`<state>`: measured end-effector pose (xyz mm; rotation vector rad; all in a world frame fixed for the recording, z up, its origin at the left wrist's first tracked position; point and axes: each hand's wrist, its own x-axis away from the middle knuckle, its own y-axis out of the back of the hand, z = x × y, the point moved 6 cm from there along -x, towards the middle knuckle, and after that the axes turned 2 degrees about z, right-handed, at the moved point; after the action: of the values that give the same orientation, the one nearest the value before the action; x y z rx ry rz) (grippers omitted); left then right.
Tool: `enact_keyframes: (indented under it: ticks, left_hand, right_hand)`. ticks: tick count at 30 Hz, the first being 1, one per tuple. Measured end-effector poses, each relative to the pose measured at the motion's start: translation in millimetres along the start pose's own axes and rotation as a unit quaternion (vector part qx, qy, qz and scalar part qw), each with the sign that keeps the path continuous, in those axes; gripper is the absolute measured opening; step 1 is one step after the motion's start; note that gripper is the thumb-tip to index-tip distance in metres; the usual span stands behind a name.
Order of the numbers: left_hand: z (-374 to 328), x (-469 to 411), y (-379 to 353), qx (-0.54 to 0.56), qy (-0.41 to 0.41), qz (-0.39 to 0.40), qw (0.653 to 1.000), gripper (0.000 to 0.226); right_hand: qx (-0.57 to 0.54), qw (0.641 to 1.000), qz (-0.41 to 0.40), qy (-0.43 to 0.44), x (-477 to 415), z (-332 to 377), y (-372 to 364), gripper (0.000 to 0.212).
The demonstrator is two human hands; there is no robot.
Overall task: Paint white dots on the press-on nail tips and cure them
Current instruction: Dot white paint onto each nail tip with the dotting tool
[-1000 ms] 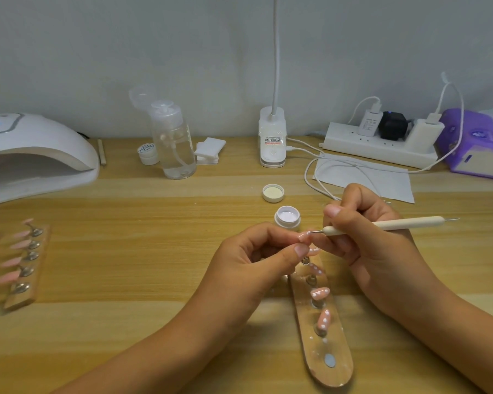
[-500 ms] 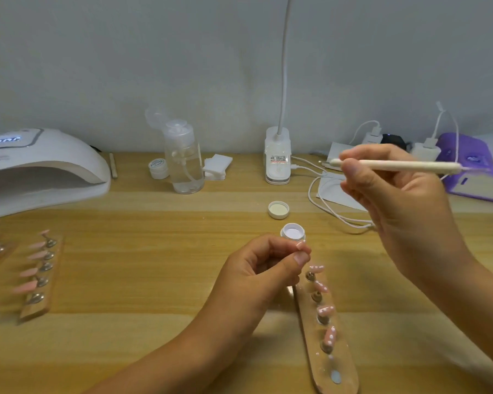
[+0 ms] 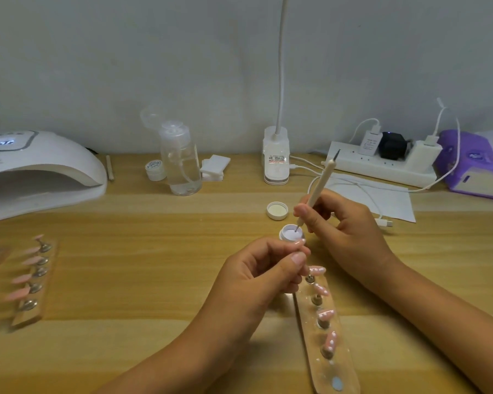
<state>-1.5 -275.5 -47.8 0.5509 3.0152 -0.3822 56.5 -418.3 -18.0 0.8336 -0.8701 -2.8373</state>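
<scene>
Wood desk (image 3: 154, 251): right hand (image 3: 345, 231) fingers clamped on dotting tool (image 3: 319, 183), tip in white gel pot (image 3: 283, 232). Left hand (image 3: 256, 277) pinches nail tip (image 3: 300, 242) just near-side of pot. Risk: overloaded tip, blobbed dot.

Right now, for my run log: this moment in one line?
step: load paint | right hand: tool tip in pot | left hand: pinches nail tip
</scene>
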Motion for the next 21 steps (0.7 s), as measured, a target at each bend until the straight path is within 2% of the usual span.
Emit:
enact_keyframes:
  ticks: [4, 14, 19, 21]
  left_hand:
    - [-2, 1, -4, -0.010, -0.004, 0.018, 1.000, 0.007]
    - [-4, 3, -11, -0.018, -0.006, 0.038, 0.999, 0.009]
    - [-4, 3, -11, -0.025, -0.009, 0.040, 0.999, 0.011]
    - [-5, 3, -12, -0.027, -0.012, 0.042, 0.999, 0.012]
  right_hand:
    - [0.030, 0.999, 0.016, 0.017, -1, 1, -4, 0.040]
    - [0.057, 0.997, 0.036, 0.045, -1, 4, -7, 0.046]
    - [0.044, 0.998, 0.030, 0.043, 0, 5, -5, 0.027]
    - [0.044, 0.998, 0.031, 0.039, 0, 5, -5, 0.029]
